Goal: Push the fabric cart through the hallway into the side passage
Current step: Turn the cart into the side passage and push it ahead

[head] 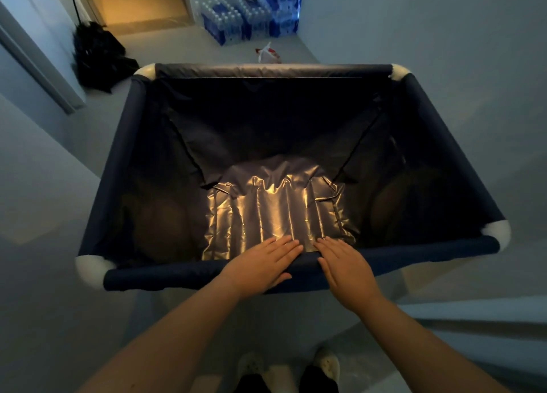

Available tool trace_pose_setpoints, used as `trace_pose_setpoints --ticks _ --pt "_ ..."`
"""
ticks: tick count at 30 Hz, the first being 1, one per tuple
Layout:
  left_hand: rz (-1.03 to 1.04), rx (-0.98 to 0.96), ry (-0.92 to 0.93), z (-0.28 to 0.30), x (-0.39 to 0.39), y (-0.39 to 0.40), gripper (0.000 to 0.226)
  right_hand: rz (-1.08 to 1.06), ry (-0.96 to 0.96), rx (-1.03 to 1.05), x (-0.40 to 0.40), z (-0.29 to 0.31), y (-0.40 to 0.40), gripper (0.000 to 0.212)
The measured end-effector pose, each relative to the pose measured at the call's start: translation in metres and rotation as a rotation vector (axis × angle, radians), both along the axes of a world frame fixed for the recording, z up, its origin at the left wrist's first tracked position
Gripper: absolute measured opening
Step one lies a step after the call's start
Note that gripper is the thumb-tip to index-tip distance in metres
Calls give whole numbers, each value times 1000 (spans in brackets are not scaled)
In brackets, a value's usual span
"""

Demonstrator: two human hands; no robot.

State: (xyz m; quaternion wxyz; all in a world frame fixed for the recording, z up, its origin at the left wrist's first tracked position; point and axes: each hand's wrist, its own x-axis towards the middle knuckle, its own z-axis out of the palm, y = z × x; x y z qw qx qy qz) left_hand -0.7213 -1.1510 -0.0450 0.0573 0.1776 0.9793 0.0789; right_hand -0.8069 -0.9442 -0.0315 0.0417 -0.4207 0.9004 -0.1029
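Dim hallway ahead: both flat, open hands, left hand (262,262) and right hand (344,267), press the fabric cart (296,265) rim, gripping nothing; pushing is underway, steering comes next.

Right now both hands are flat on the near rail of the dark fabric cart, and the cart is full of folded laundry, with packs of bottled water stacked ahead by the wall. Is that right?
Not quite. The head view shows the fabric cart empty, only its shiny liner at the bottom. The rest holds: left hand and right hand lie flat on the near rail, and the water packs stand ahead by the wall.
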Motion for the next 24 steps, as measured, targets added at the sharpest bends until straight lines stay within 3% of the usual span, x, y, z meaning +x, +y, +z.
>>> trace_pose_setpoints --ticks 15,20,24 --pt "-219 -6 6 5 -84 -66 56 -171 32 -54 -37 -6 -48 35" --pt "-273 -38 -39 15 -126 -86 54 -214 12 -35 -59 -1 -66 45" --pt "-266 -65 -9 18 -158 -101 53 -274 8 -22 -81 -2 -82 35"
